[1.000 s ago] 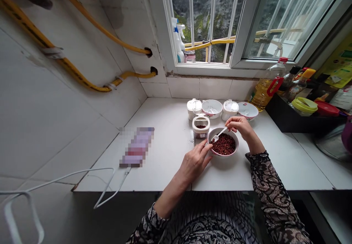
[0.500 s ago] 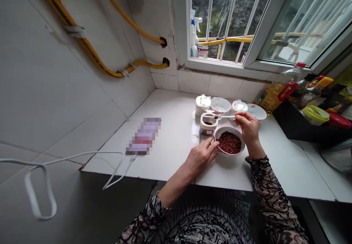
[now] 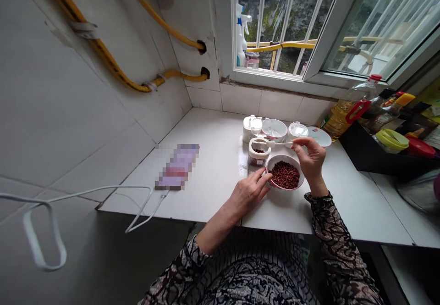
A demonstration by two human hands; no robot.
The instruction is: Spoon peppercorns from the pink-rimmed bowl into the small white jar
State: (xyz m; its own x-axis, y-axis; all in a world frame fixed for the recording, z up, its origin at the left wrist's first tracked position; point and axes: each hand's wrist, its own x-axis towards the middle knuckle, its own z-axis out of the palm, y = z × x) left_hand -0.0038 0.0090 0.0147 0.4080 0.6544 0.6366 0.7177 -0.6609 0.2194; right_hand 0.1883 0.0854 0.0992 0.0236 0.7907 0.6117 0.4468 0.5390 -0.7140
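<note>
My right hand (image 3: pixel 311 156) pinches the handle of a small white spoon (image 3: pixel 280 144). The spoon's head is over the mouth of an open seasoning jar (image 3: pixel 259 152), which has a cream rim and dark red grains inside. Just in front of the jar stands a bowl (image 3: pixel 272 184) with a pinkish rim, holding many dark red dried peppercorns (image 3: pixel 284 175). My left hand (image 3: pixel 250 189) grips the bowl's left side, its fingertips at the rim and the thumb lower down.
Behind the jar are a white lidded jar (image 3: pixel 252 130), a white bowl (image 3: pixel 275 133), another lidded jar (image 3: pixel 298 130) and a pale dish (image 3: pixel 319 137). An oil bottle (image 3: pixel 338 114) and a black condiment box (image 3: pixel 357 151) stand right. A blurred phone-like object (image 3: pixel 177 167) with a white cable lies left.
The spoon has tipped over the jar; the red grains that lay in its head no longer show there. My left hand stays at the bowl. The view has shifted slightly.
</note>
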